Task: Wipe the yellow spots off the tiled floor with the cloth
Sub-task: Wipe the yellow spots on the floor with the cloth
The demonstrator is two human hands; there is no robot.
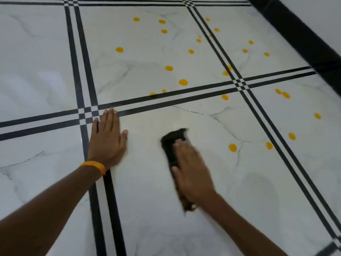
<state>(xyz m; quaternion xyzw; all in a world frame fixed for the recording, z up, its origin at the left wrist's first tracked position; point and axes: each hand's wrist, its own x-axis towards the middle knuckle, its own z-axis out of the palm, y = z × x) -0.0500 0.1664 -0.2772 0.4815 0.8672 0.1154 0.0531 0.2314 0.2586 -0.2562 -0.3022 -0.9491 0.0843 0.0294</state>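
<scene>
A dark cloth [170, 145] lies flat on the white marble-patterned tiled floor [147, 182], and my right hand [191, 170] presses down on it, blurred by motion. My left hand [108, 139] rests flat on the floor to the left, fingers spread, an orange band on its wrist. Several yellow spots dot the tiles beyond and to the right; the nearest one [232, 147] sits right of the cloth, another [183, 82] lies past the black stripes. The tile around the cloth shows no spots.
Double black stripes [166, 100] cross the floor in a grid. A black skirting band [304, 37] runs along the wall at the far right. More yellow spots sit on the right tile [292, 136] and the far tile [119, 49].
</scene>
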